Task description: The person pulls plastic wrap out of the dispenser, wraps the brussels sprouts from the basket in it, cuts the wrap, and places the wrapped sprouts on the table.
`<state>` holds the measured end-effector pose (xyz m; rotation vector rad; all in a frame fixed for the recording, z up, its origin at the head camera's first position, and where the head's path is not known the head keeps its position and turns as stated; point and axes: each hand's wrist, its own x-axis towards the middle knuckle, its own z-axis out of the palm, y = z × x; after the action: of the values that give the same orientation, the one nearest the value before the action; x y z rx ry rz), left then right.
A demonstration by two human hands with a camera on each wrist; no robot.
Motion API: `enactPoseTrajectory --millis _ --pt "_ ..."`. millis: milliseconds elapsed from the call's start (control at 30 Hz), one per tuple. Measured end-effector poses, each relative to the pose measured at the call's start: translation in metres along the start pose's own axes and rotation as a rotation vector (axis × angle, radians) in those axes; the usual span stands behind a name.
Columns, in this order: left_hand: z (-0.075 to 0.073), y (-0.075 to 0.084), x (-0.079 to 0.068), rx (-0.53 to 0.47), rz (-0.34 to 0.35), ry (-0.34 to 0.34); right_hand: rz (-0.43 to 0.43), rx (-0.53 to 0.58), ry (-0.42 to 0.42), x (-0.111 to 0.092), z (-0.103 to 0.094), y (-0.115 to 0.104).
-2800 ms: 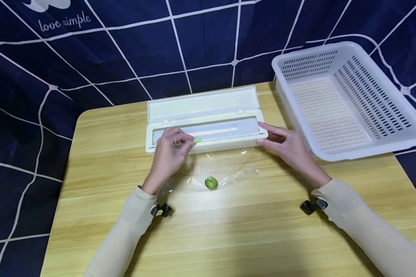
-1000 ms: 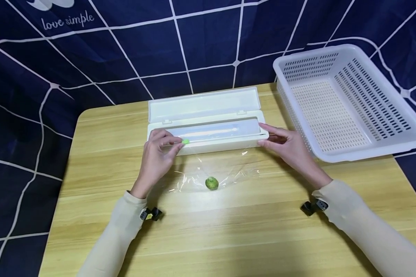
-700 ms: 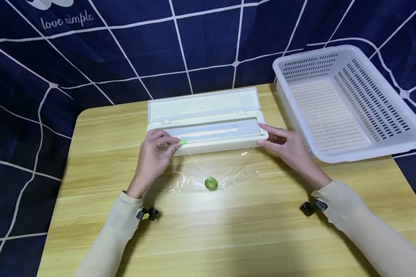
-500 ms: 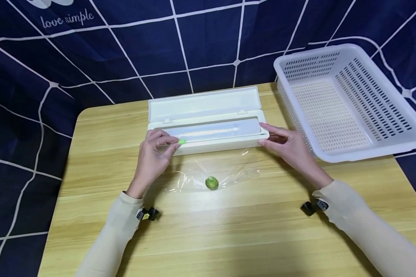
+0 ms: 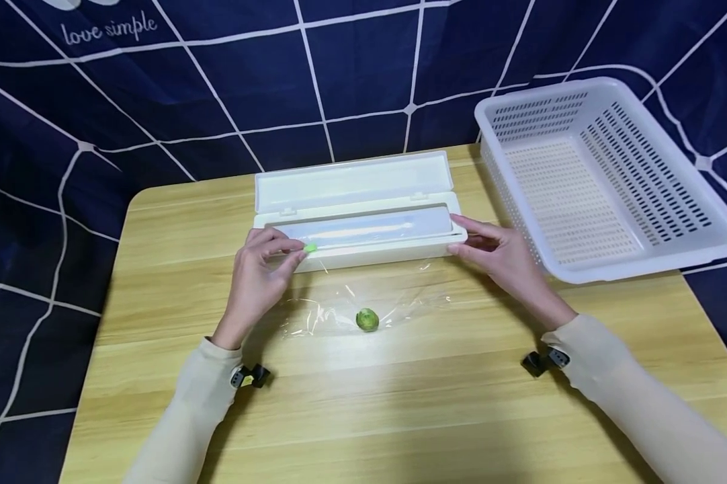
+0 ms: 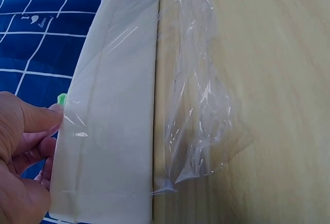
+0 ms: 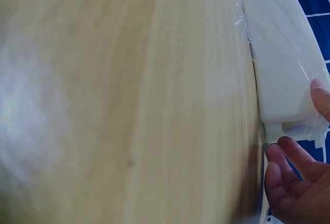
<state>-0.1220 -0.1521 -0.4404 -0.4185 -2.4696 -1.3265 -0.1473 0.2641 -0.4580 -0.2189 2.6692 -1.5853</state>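
Note:
A long white cling film dispenser point(image 5: 378, 255) stands on the table with its lid point(image 5: 354, 180) tipped back and a film roll inside. My left hand point(image 5: 256, 281) pinches the small green slide cutter point(image 5: 311, 248) between thumb and fingers, near the left part of the front edge. At the dispenser's right end, my right hand point(image 5: 508, 262) grips the corner, thumb on the front and fingers behind. Clear cling film point(image 6: 201, 105) hangs over the front onto the table. A small round green vegetable, like a Brussels sprout point(image 5: 367, 320), lies at the film.
To the right stands a white slotted plastic basket point(image 5: 587, 272), close to my right hand. Wooden tabletop point(image 5: 363, 417) extends in front of the dispenser. A dark blue cloth with white lines point(image 5: 267, 81) hangs behind and to the left.
My left hand has moved left along the dispenser's front edge, taking the green cutter with it. My right hand keeps its hold on the right end. The green vegetable stays in place.

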Motion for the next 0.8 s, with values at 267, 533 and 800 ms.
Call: enactPoseTrajectory --millis 267,533,800 --pt "-0.003 0.0003 -0.0019 0.016 -0.013 0.002 -0.015 0.018 -0.001 0.0006 0.0019 0.0002" --pt "-0.0027 0.0009 -0.0006 0.013 -0.014 -0.003 0.006 0.011 0.0 -0.0018 -0.0007 -0.0002" --pt "-0.0029 -0.0021 -0.0002 0.003 -0.002 -0.002 0.032 -0.005 -0.007 -0.0008 -0.0016 -0.0006"
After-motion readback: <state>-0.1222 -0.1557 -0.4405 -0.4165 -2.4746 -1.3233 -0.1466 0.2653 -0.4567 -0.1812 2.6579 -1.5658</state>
